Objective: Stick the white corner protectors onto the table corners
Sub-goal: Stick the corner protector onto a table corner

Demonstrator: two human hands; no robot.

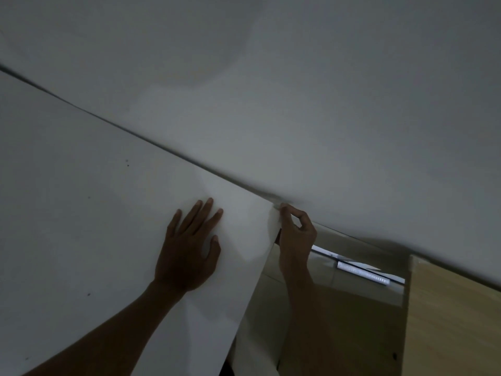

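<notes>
The left hand (187, 248) lies flat on the white table (81, 213). The right hand (295, 232) pinches the white corner protector (274, 221) at the far right table corner, beside the wall (298, 90).

A dim indoor room, probably in a home, is suggested. A plain white table (81, 213) is pushed against a bare white wall (298, 90), a light wood cabinet (447, 321) is set beside it, and a glossy tiled floor (339, 289) is seen below.

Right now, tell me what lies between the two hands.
Head view: only bare white tabletop lies between the flat left hand and the right hand at the table corner.
</notes>
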